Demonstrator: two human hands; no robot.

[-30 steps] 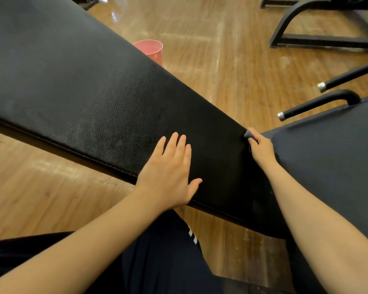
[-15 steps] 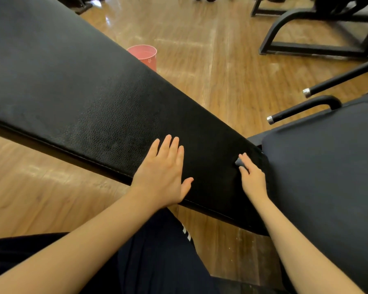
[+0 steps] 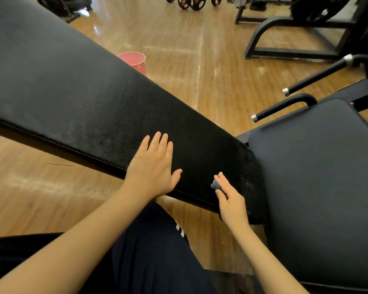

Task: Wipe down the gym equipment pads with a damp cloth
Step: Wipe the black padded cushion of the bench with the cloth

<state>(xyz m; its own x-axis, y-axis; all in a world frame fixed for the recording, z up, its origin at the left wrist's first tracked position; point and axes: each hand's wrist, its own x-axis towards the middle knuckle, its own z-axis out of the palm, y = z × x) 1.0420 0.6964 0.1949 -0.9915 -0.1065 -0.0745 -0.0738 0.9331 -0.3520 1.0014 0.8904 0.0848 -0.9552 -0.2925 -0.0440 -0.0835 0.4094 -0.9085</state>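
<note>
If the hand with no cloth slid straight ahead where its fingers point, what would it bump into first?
Nothing on the pad: the left hand would cross bare back pad to its far edge. The pink bucket stands beyond, probably lower on the floor.

Black grained back pad (image 3: 106, 98), grey-blue cloth (image 3: 215, 184), pink flower-printed bucket (image 3: 135, 61).

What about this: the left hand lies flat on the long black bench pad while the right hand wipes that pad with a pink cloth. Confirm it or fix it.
One thing is wrong: the colour. The head view shows the cloth under the right hand is grey-blue; only the bucket on the floor is pink. The left hand does lie flat on the long black bench pad, and the right hand wipes that pad.
</note>
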